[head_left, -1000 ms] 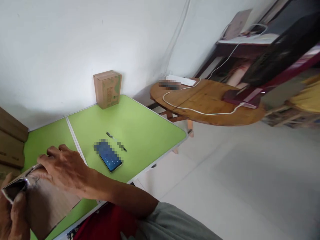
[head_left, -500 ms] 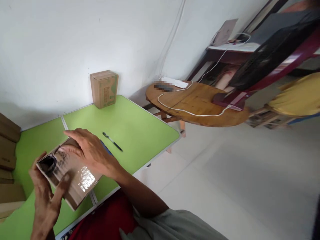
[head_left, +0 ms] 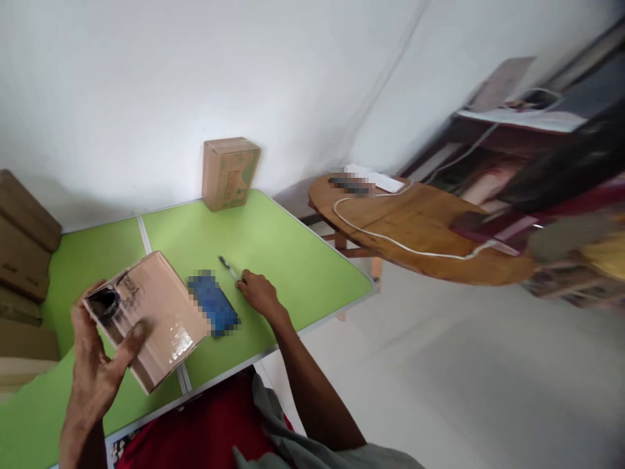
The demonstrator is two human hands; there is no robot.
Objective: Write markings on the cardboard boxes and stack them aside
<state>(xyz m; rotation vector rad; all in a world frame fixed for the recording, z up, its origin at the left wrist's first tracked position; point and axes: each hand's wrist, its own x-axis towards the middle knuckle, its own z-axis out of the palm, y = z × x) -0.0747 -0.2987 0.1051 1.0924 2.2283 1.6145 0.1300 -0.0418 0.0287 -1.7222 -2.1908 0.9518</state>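
My left hand (head_left: 100, 365) grips a cardboard box (head_left: 163, 306) by its left side, thumb across the upper face. That face has shiny clear tape and a dark, blackened hole at its far left corner. Over the green table my right hand (head_left: 258, 291) is closed around the near end of a pen (head_left: 227, 266), whose far end points toward the wall. Between the box and my right hand lies a flat blue item (head_left: 215, 304), blurred out by pixels.
A printed carton (head_left: 229, 174) stands against the wall at the back of the green table (head_left: 312, 273). Several cardboard boxes (head_left: 24, 254) are stacked at the left. To the right, a wooden oval table (head_left: 405, 221) carries a white cable (head_left: 390, 242).
My right hand has left the box's upper face and moved right to the pen, closing on it. The blue item now shows fully. My left hand still holds the box; the view has turned left.
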